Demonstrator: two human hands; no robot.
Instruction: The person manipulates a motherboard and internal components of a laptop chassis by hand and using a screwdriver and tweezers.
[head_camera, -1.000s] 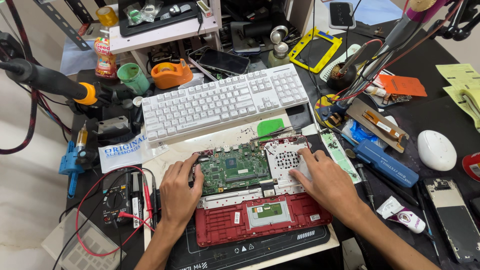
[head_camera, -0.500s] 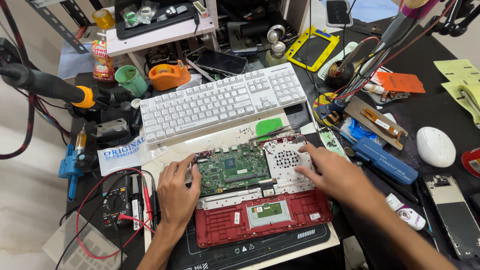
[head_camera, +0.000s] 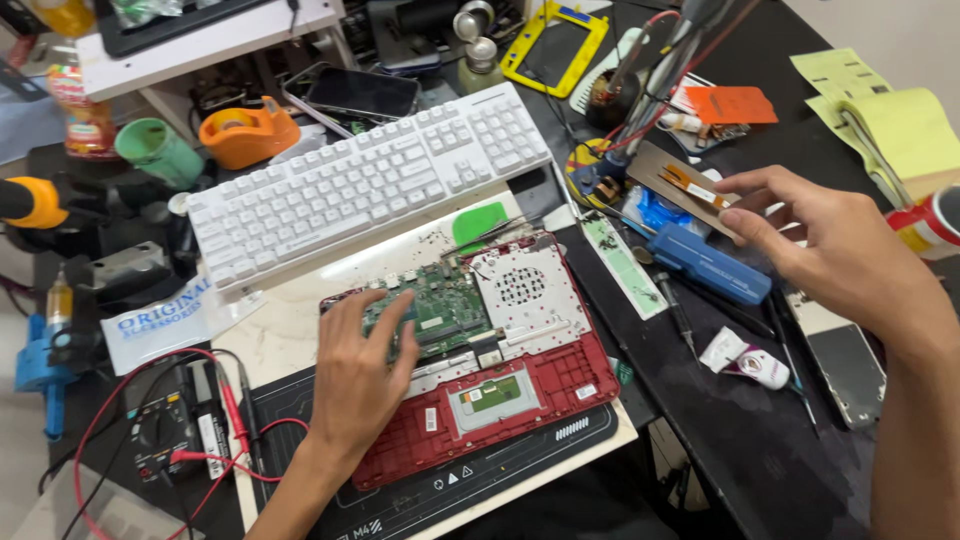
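your left hand lies flat and released on the green motherboard inside the opened red laptop base, which sits on a dark mat at the middle of the worktop. your right hand hovers at 3 o'clock of the laptop, fingers loosely curled and grasping nothing, fingertips just beside a grey plate with an orange ribbon connector. a blue tool lies just below it. a white keyboard rests at 12 o'clock.
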